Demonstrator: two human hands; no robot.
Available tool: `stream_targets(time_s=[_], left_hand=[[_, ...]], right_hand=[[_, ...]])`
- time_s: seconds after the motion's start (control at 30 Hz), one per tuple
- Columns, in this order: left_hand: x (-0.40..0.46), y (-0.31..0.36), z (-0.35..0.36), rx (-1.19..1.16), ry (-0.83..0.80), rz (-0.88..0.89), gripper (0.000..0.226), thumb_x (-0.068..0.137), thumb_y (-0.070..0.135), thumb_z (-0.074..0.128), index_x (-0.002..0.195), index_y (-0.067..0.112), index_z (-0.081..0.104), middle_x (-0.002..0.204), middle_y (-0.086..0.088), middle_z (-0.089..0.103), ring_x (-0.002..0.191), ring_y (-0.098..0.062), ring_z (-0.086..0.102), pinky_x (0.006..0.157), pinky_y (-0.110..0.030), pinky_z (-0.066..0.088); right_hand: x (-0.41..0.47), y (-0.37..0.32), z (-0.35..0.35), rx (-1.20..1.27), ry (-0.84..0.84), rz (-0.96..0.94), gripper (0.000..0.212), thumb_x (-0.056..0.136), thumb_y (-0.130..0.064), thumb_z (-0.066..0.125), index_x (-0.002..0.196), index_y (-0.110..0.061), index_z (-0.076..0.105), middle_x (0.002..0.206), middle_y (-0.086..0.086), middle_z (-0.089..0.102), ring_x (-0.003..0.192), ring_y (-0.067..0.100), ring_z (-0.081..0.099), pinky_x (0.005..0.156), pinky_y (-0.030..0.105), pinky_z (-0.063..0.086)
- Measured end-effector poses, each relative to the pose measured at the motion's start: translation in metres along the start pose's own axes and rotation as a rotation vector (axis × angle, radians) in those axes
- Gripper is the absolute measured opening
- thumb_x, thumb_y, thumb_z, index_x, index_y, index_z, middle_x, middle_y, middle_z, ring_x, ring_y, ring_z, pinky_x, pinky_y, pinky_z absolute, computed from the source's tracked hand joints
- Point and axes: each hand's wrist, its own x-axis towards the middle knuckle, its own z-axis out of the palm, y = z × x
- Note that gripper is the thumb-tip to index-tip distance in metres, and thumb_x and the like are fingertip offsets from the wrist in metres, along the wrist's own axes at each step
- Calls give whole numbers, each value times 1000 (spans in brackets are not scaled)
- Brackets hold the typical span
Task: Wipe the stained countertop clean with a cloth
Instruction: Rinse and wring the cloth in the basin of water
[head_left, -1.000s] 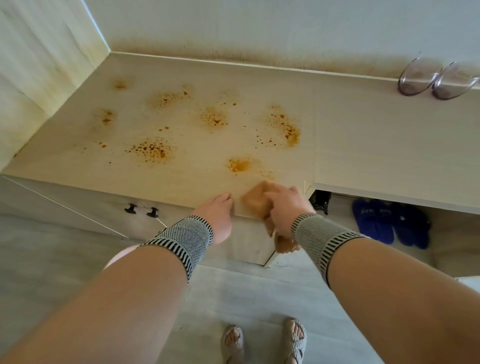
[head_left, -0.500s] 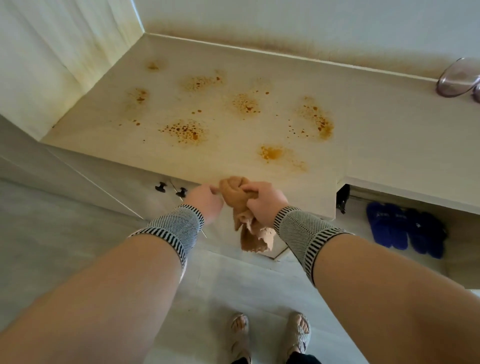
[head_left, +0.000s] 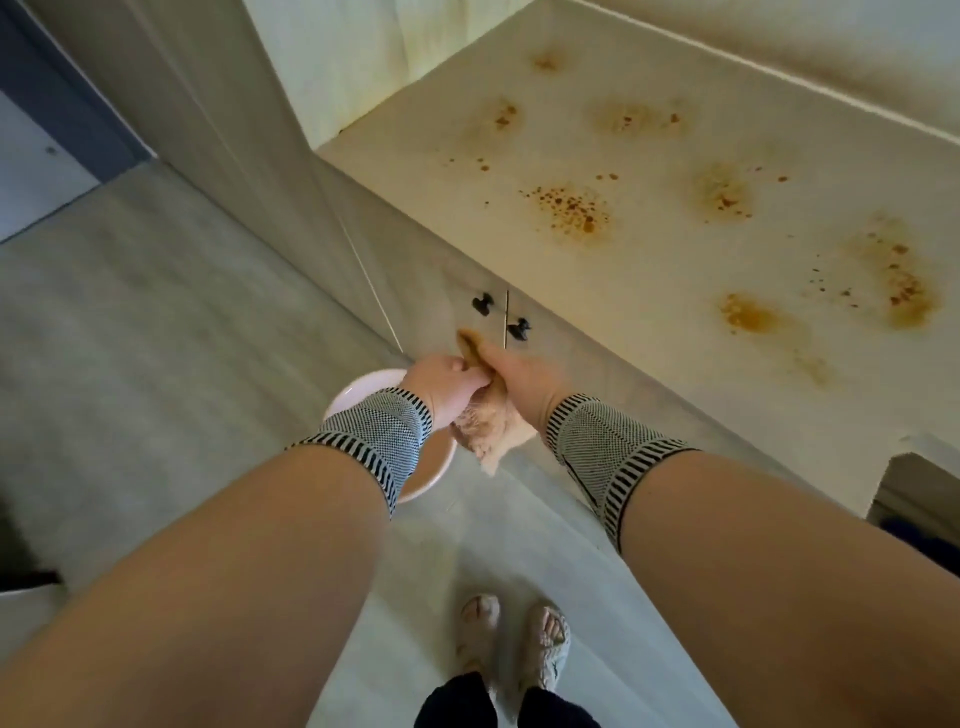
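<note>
- While both hands hold the cloth (head_left: 488, 426) off the tabletop (head_left: 675, 312), out past its front edge and over the floor (head_left: 156, 312), the step in hand looks like wringing it: the left hand (head_left: 441, 387) is curled round one end and the right hand (head_left: 519, 376) grips the other, the bunched fabric hanging between and below them.
- To do it well, I would twist the two ends against each other directly above the pale pink basin (head_left: 358, 395), which sits on the floor just under the left wrist, so any drips fall inside it and not on the floor.
- A cloth left damp rather than dripping should lift the marks without spreading them; that is a judgement, since how wet it is cannot be told here.
- The tabletop is pale and carries several orange-brown stains (head_left: 571, 208), spread from the far left corner towards the right edge of the view, with one dense blot (head_left: 748, 314) nearest the front edge; none looks wiped yet.
- Below the front edge are cabinet doors with two small black knobs (head_left: 483, 304).
- A discoloured wall (head_left: 779, 41) runs along the back edge, and the person's sandalled feet (head_left: 514, 639) stand on the grey floor.
</note>
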Motion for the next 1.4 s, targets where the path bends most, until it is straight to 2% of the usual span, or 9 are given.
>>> stream_targets(time_s=[0.1, 0.23, 0.37, 0.53, 0.8, 0.9, 0.97, 1.17, 1.4], left_hand=[[3, -31, -11, 61, 98, -4, 23, 97, 32, 54, 92, 14, 67, 100, -14, 72, 97, -32, 67, 94, -48, 52], [16, -65, -24, 89, 233, -52, 16, 99, 30, 54, 84, 31, 59, 82, 5, 67, 84, -21, 68, 88, -39, 54], [34, -90, -53, 122, 240, -56, 18, 101, 21, 48, 89, 25, 61, 78, 2, 66, 83, -25, 65, 83, -35, 53], [75, -136, -86, 256, 184, -5, 14, 99, 22, 48, 91, 28, 57, 98, -4, 68, 86, -24, 58, 91, -38, 48], [145, -223, -120, 444, 113, -18, 24, 98, 19, 50, 117, 18, 64, 84, 6, 58, 79, -16, 53, 75, -25, 39], [181, -250, -117, 508, 100, -44, 30, 99, 20, 46, 125, 18, 62, 81, 4, 55, 107, -24, 53, 107, -35, 36], [210, -270, -108, 512, 109, -64, 33, 100, 18, 44, 129, 16, 61, 108, -7, 62, 124, -27, 51, 119, -41, 23], [325, -360, -62, 510, 203, -60, 31, 101, 14, 41, 120, 18, 65, 115, -5, 66, 89, -20, 53, 85, -27, 44], [451, -468, -17, 455, 333, -81, 33, 98, 18, 53, 130, 23, 59, 136, -7, 57, 122, -27, 54, 108, -38, 42]], right_hand=[[9, -2, 21, -54, -54, 37, 40, 94, -44, 60, 76, -9, 66, 69, 5, 60, 65, 19, 56, 56, 24, 44], [26, 0, 54, -121, -82, 52, 22, 96, -23, 58, 103, -8, 72, 73, 1, 59, 58, 9, 49, 49, 16, 42], [51, -8, 88, -176, -79, 43, 18, 96, -6, 52, 101, -13, 68, 74, -1, 59, 60, 8, 51, 45, 14, 40], [82, -18, 147, -271, -92, -16, 31, 93, -10, 55, 124, -14, 57, 106, 4, 59, 91, 18, 52, 73, 21, 40], [154, 3, 222, -382, -109, 73, 25, 95, -8, 49, 110, -11, 69, 77, 3, 58, 74, 19, 55, 64, 24, 44], [193, 28, 244, -444, -160, 114, 24, 97, -8, 49, 114, -1, 64, 78, 3, 53, 79, 21, 52, 72, 27, 46], [224, 49, 258, -457, -196, 115, 23, 97, -6, 50, 114, 1, 63, 87, 8, 56, 83, 21, 49, 76, 27, 43], [336, 140, 313, -398, -201, 172, 15, 91, -3, 50, 79, -5, 59, 83, 11, 64, 88, 28, 64, 85, 37, 56], [463, 243, 367, -812, -121, -26, 35, 98, -23, 48, 125, -5, 59, 126, 15, 61, 117, 33, 57, 97, 35, 46]])
